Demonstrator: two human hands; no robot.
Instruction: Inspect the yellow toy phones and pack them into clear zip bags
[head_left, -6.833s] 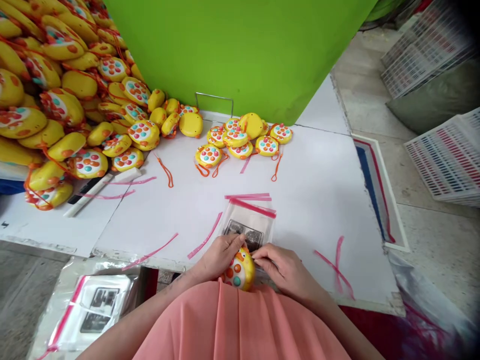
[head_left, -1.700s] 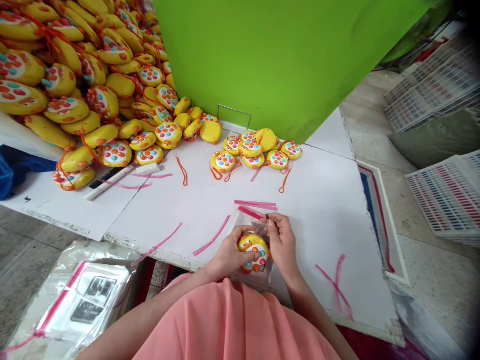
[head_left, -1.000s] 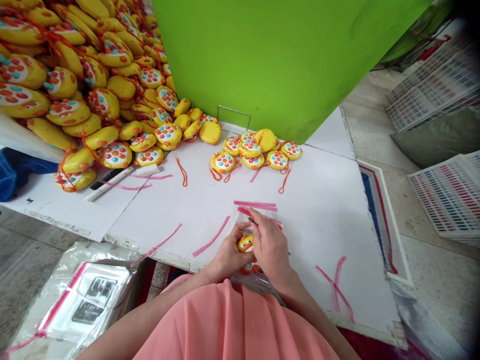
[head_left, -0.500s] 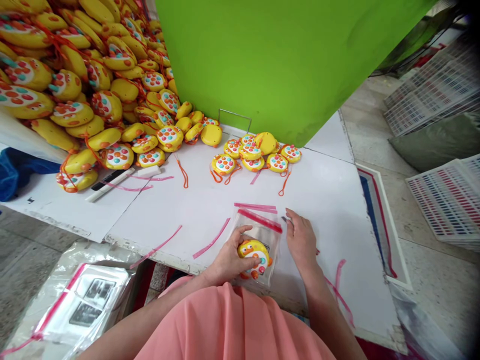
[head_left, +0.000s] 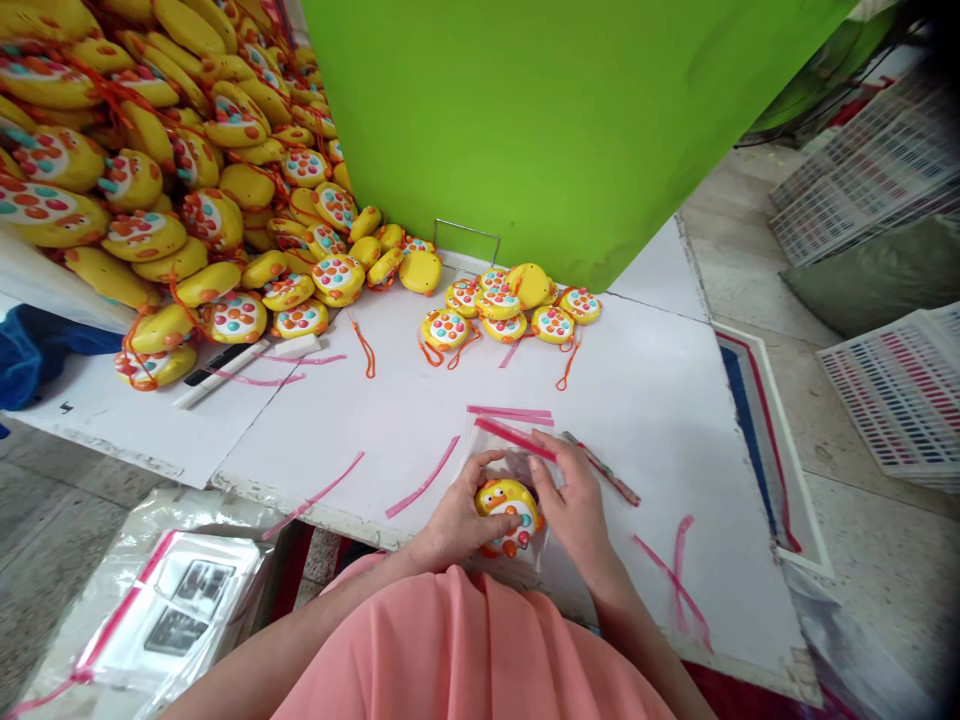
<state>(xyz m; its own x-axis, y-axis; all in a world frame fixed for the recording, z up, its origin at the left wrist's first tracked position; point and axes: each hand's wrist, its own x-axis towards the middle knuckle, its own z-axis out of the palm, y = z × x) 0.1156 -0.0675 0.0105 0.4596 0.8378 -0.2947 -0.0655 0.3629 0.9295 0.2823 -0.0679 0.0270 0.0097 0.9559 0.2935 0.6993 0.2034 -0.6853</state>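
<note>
My left hand [head_left: 459, 510] is closed around the left side of a yellow duck-shaped toy [head_left: 504, 495], its thumb across the coloured buttons on the white belly. The toy lies at a clear plastic bag [head_left: 487, 445] with a pink strip along its top; I cannot tell whether it is inside. Over the bag's upper right side, my right hand [head_left: 574, 500] has its thumb and fingers apart, fingertips at the pink strip. Just right of that hand, a slim cutter-like tool [head_left: 606, 472] with a dark tip lies on the white table [head_left: 420, 420].
Many yellow duck toys [head_left: 247, 185] are heaped at back left, with a smaller group [head_left: 502, 305] behind the bag. A green panel [head_left: 510, 130] stands at the back. Pink strips [head_left: 424, 478] and a marker [head_left: 221, 372] lie about. A stack of clear bags [head_left: 169, 600] sits lower left.
My right hand has moved left from beside the cutter-like tool to the bag's top edge, leaving the tool in full view on the table. My left hand and the toy stay put.
</note>
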